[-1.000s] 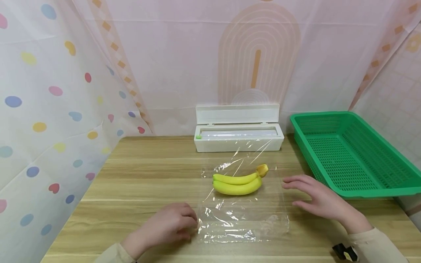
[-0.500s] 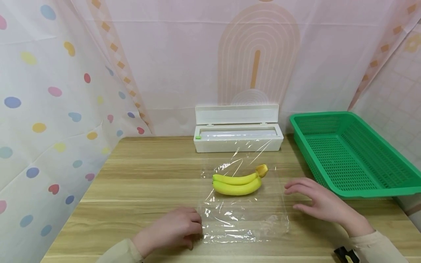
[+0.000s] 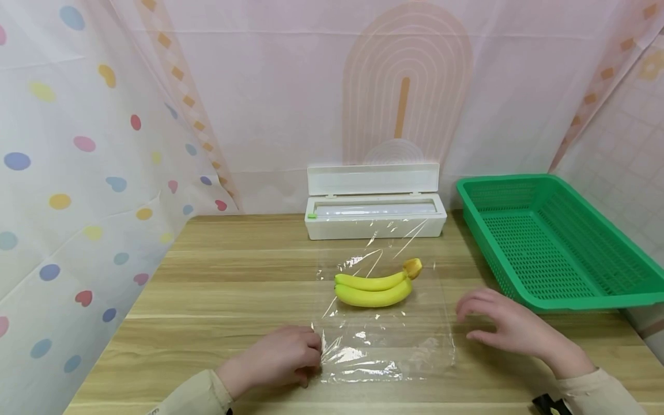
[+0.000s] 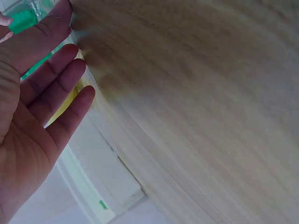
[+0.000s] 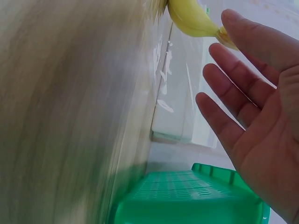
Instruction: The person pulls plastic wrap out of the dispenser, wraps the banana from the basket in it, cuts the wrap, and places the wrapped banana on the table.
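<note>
A bunch of yellow bananas [image 3: 373,289] lies on a sheet of clear plastic wrap [image 3: 386,340], which runs forward from a white wrap dispenser box [image 3: 376,227] with its lid raised. At the sheet's front left edge, my left hand [image 3: 282,356] rests low over the table, its fingertips touching or almost touching the film. In the left wrist view its thumb hides the index finger; the other fingers [image 4: 70,109] are extended. My right hand [image 3: 510,323] hovers to the right of the sheet, fingers loosely bent and apart, holding nothing.
On the right side of the wooden table [image 3: 223,276] stands a green plastic basket [image 3: 596,302], close beyond my right hand. Patterned curtains [image 3: 270,104] hang behind and to the left. The dispenser stands against the back curtain.
My left hand has slid right to the sheet's left edge, and glints on the front of the film have shifted. My right hand has drawn slightly right and down, its fingers bending more.
</note>
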Demonstrator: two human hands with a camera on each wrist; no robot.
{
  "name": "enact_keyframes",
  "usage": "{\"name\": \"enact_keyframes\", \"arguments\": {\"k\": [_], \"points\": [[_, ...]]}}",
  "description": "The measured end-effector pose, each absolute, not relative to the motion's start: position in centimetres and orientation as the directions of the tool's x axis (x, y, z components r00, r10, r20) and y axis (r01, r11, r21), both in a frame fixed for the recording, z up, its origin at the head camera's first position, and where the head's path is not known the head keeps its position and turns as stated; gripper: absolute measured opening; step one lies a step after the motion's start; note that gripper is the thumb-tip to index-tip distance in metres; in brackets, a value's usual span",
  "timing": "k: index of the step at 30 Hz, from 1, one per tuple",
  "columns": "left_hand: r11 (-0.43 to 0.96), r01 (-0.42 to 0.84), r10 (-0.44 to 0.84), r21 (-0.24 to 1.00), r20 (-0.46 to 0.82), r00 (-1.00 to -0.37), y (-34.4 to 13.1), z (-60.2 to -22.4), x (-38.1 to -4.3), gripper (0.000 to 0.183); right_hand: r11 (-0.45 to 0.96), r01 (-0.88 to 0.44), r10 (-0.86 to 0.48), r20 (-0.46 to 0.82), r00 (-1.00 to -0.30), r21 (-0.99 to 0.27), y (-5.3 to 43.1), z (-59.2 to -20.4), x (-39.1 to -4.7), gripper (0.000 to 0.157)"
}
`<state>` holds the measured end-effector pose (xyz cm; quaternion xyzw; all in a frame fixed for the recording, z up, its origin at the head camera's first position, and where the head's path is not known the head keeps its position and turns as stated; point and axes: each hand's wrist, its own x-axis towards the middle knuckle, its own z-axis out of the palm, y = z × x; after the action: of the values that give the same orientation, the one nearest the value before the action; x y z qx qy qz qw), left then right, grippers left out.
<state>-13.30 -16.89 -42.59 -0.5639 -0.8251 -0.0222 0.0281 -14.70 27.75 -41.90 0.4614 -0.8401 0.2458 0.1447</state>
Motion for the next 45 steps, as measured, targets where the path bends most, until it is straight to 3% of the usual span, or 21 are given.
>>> {"name": "enact_keyframes", "arguments": {"k": [12,28,45], "points": [[0.343,0.939,0.934,-0.012,0.114,-0.339,-16.9,-42.7,-13.4,0.017,0.432,-0.861,-0.754,0.415,-0.508,-0.270,27.9,-42.5,-13.9,0.039],[0.381,0.922,0.917,0.075,0.097,-0.387,-16.8,-42.4,-13.5,0.015,0.428,-0.861,-0.762,0.401,-0.508,-0.277,27.7,-43.1,-13.6,0.037],[0.467,0.811,0.832,0.352,0.137,-0.538,-17.1,-42.1,-14.1,0.015,0.434,-0.853,-0.742,0.422,-0.520,-0.289,27.9,-43.0,-13.5,0.036]]}}
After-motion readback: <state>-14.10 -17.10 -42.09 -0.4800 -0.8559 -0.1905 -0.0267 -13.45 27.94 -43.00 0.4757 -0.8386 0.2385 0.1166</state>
